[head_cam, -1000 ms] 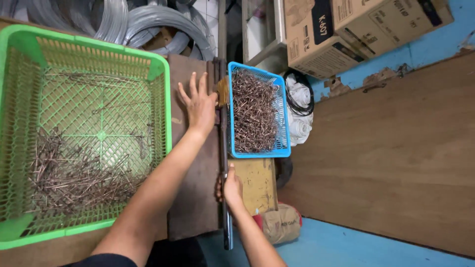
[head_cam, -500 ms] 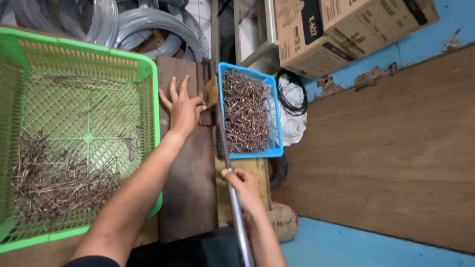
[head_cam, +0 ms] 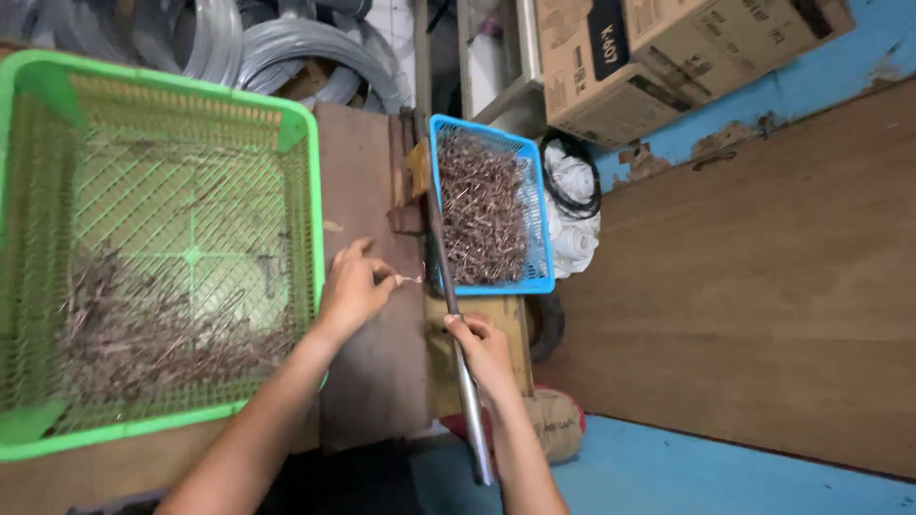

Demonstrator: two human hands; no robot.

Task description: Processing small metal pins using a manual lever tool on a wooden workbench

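Wire piece (head_cam: 410, 279) pinched in left hand (head_cam: 353, 289); right hand (head_cam: 482, 350) grips lever (head_cam: 456, 334).

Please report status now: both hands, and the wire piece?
Left hand pinches small wire piece over wooden board. Right hand grips metal lever handle. Nothing blocking.

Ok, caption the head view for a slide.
Left hand pinches a small wire piece; right hand grips a metal lever between two baskets.

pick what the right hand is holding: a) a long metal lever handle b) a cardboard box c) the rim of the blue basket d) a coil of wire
a, the right hand is closed around the long metal lever handle, which runs beside the blue basket without the hand touching that basket.
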